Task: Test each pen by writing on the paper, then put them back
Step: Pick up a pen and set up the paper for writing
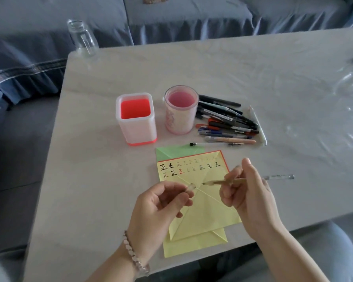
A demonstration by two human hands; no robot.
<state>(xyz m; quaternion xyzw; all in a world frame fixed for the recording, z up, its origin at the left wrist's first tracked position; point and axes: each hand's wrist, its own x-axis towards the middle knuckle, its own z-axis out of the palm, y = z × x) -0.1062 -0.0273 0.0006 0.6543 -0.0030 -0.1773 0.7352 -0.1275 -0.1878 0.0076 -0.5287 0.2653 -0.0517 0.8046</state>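
Observation:
My right hand (251, 192) grips a tan pen (218, 182) with its bare tip pointing left over the yellow paper (202, 212). My left hand (161, 202) pinches the pen's clear cap (190, 187) just left of that tip, a small gap between them. Rows of written test marks (190, 168) fill the top of the paper. A pile of several pens (226, 123) lies right of the round pink pen cup (181, 109). The square red-and-white pen holder (136, 119) stands left of that cup. Both holders look empty.
One clear pen (214, 143) lies above the paper, another clear pen (278, 177) pokes out behind my right hand, and a white pen (258, 125) lies beside the pile. Green paper (177, 150) peeks out under the yellow sheets. A glass jar (83, 38) stands at the table's far left corner.

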